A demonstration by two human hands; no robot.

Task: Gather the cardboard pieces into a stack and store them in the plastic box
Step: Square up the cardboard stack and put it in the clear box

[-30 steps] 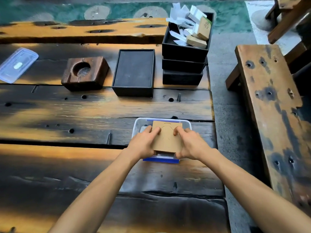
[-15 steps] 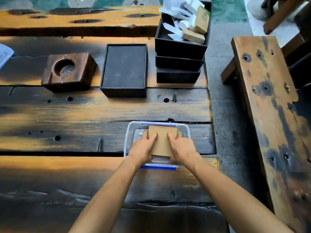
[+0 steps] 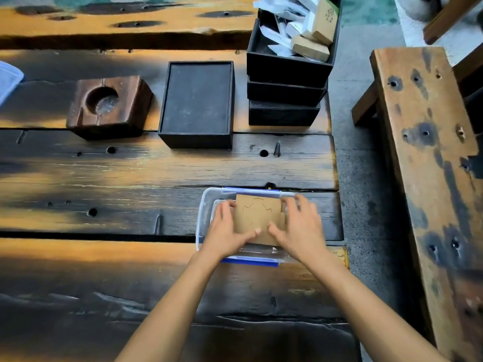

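A stack of brown cardboard pieces (image 3: 257, 214) lies inside the clear plastic box (image 3: 205, 205), which has a blue strip along its near edge. The top piece has a curved cut outline, and a lower piece sticks out a little to the right. My left hand (image 3: 224, 233) grips the stack's left edge, with its thumb on the near corner. My right hand (image 3: 303, 228) hovers at the right edge with its fingers spread and blurred, thumb by the stack's near edge.
A clear lid (image 3: 7, 79) lies at the far left of the wooden table. Behind the box are a brown wooden block with a round hollow (image 3: 109, 105), a black tray (image 3: 197, 103) and stacked black trays (image 3: 285, 95) holding papers and small boxes. A wooden bench (image 3: 428, 152) stands to the right.
The cardboard stack went from tilted above the box down into it. My right hand's fingers have spread apart. The view moved closer and to the right.
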